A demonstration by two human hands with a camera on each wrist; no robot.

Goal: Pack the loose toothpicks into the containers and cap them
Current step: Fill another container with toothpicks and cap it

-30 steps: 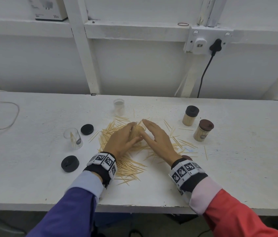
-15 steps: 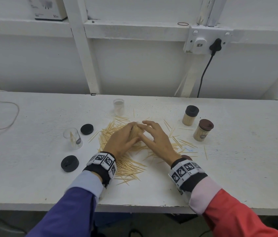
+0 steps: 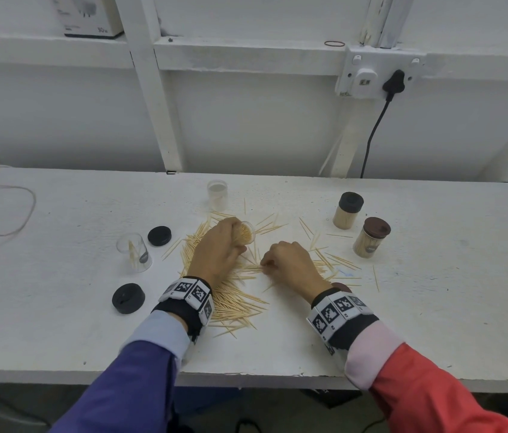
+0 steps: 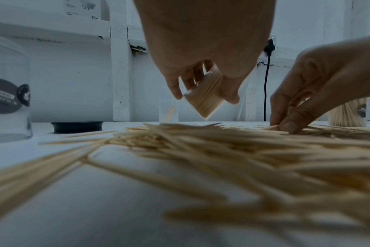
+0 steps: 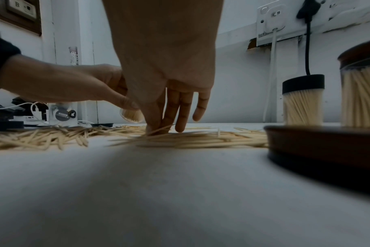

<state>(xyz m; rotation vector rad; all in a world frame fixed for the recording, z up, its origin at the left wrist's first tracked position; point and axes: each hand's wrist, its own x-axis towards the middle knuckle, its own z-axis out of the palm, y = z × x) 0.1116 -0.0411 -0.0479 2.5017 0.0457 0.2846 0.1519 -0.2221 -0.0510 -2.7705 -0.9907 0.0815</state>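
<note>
Left hand grips clear plastic container packed with toothpicks, tilted. Right hand pinches loose wooden toothpicks; bare white tabletop at 3 o'clock.

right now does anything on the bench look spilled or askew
Yes: loose toothpicks lie scattered across the white bench around both hands. The left hand holds a filled container tilted, uncapped. Two black caps lie off their containers.
</note>
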